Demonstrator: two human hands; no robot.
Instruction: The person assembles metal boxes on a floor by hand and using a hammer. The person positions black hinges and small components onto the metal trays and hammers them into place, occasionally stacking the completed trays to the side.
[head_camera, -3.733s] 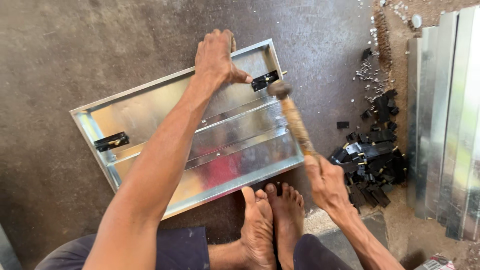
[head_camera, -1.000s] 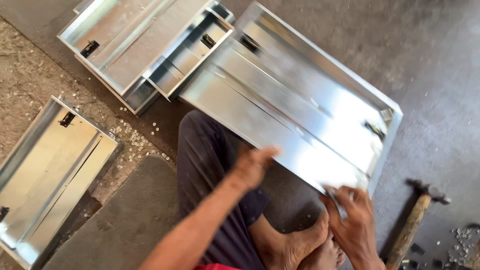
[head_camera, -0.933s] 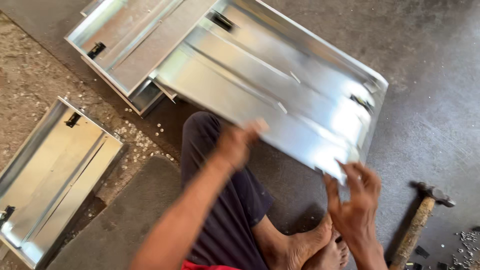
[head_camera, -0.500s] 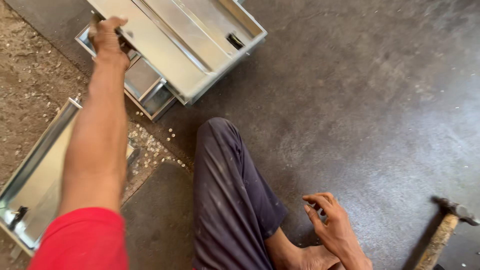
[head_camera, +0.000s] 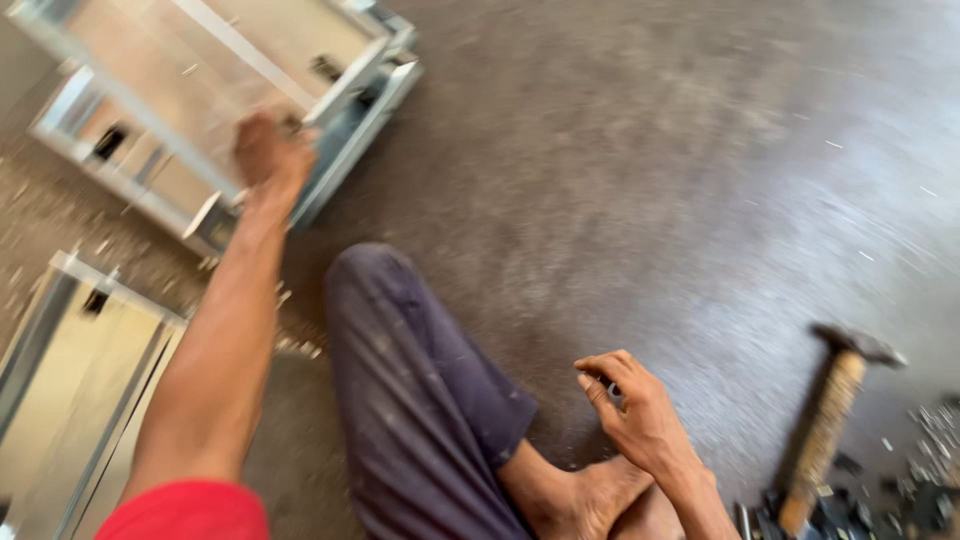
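Our left hand (head_camera: 272, 152): clamped on the rim of a metal tray (head_camera: 215, 75) stacked at the floor's far left corner. Our right hand (head_camera: 640, 415): fingers curled loosely, empty, above our foot. Hammer (head_camera: 830, 425): lying on the floor, near right edge.

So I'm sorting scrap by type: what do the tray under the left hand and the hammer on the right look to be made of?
The tray looks like thin sheet metal, probably galvanized steel: pale grey, dully shiny, with folded rims. The left hand rests on its edge. The hammer seems to have a light wooden handle with a rough, worn surface and a dark metal head. Motion blur leaves the finer finish uncertain.
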